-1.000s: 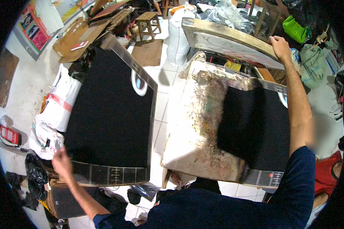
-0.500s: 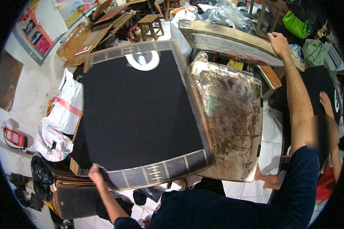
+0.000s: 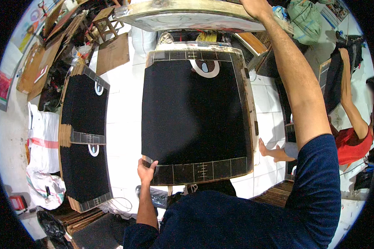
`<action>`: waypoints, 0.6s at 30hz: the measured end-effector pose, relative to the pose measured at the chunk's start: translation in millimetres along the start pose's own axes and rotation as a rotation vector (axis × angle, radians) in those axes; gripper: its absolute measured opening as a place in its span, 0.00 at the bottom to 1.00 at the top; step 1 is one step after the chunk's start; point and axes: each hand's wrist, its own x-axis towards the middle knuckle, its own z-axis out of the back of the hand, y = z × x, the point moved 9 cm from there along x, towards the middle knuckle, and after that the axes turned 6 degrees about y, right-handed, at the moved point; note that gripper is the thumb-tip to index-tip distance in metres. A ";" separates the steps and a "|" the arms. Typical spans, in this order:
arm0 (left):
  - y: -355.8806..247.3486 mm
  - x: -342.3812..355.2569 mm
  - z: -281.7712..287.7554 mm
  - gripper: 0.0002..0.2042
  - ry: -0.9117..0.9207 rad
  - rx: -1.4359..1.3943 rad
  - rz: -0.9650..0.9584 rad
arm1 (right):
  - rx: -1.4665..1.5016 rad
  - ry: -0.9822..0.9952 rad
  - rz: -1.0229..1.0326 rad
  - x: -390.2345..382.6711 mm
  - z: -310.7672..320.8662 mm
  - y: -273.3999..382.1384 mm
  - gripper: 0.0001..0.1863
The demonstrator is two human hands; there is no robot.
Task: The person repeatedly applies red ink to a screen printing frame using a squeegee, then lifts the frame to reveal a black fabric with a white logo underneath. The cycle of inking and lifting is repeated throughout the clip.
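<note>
A flat board covered with black fabric (image 3: 187,120) lies on the stained worktable (image 3: 251,124) in front of me. It has dark, white-lined strips along its top and bottom edges and a printed eye shape (image 3: 212,74) near the top. My left hand (image 3: 146,171) pinches its near left corner, thumb on top. Beyond the board, a wooden screen-printing frame (image 3: 187,17) stands tilted up. Around its top edge on the right closes my right hand (image 3: 257,9), whose fingers are partly cut off by the picture's rim.
Stacks of similar black boards (image 3: 85,166) stand at the left, beside white sacks (image 3: 45,145). A wooden stool (image 3: 105,23) is at the far left. On the right, a person in a red shirt (image 3: 353,145) reaches over dark fabric; a bare foot (image 3: 270,151) shows near the worktable.
The black board has moved right, from over the left stack onto the worktable, with my left hand on its corner. My view has turned right; my right hand still holds the raised frame.
</note>
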 end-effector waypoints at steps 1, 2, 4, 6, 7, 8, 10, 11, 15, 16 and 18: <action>-4.4 3.4 -2.3 0.34 -0.006 0.040 0.006 | -0.006 -0.002 0.002 -0.8 3.1 3.8 0.23; -8.8 6.0 -3.7 0.34 -0.001 0.072 0.002 | -0.013 -0.004 0.002 -1.3 4.9 8.0 0.23; -19.4 10.1 -8.7 0.37 0.018 0.188 0.008 | -0.013 0.008 -0.007 2.2 6.0 9.6 0.23; -30.9 10.0 -10.8 0.36 0.012 0.236 0.018 | -0.024 0.028 0.000 8.0 4.7 9.8 0.23; -37.5 8.8 -11.0 0.36 0.005 0.261 0.022 | -0.021 0.025 -0.002 10.9 5.2 9.1 0.23; -43.5 7.8 -11.8 0.35 0.006 0.278 0.035 | -0.018 0.021 -0.003 14.2 5.3 8.1 0.23; -54.0 3.7 -10.1 0.34 -0.005 0.325 0.069 | -0.009 0.016 -0.001 19.7 6.0 7.4 0.23; -58.3 2.1 -9.9 0.34 -0.001 0.317 0.084 | -0.009 0.024 -0.002 22.0 5.8 7.0 0.24; -68.5 -0.9 -5.1 0.34 -0.034 0.326 0.130 | 0.010 0.043 0.016 28.8 7.3 8.2 0.24; -69.0 -0.3 -4.5 0.34 -0.044 0.332 0.140 | 0.004 0.031 0.017 30.1 8.5 8.8 0.24; -68.3 3.4 -5.7 0.36 -0.052 0.309 0.149 | 0.007 0.020 0.025 31.4 10.1 9.5 0.24</action>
